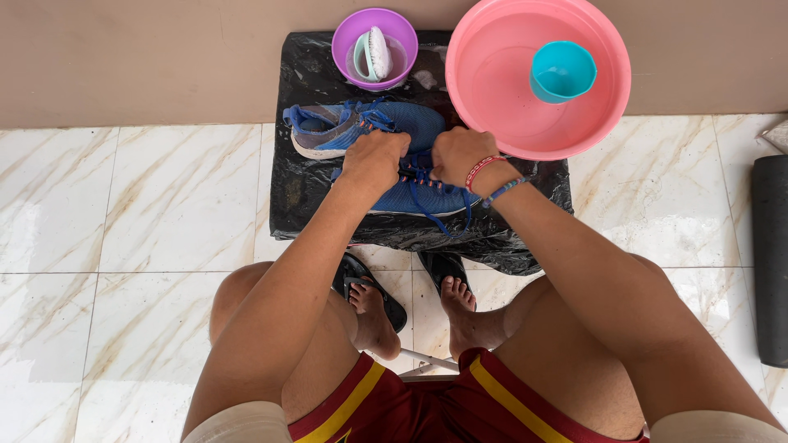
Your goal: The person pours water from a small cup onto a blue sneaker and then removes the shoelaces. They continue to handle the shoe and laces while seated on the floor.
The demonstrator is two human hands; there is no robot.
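The near blue shoe (419, 195) is steadied on the black-wrapped counter (300, 193), its laces (417, 164) pinched by the closed left hand (375, 158) and right hand (461, 156).

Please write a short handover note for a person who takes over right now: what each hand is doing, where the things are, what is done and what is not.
Left hand and right hand: both closed on the blue laces of the near blue shoe.
Second blue shoe lies behind it, untouched; both on the black plastic sheet.
Purple bowl holds a scrub brush and some water.
Pink basin holds water and a teal cup.
Done: things laid out.
Left: near shoe still laced; brush unused.
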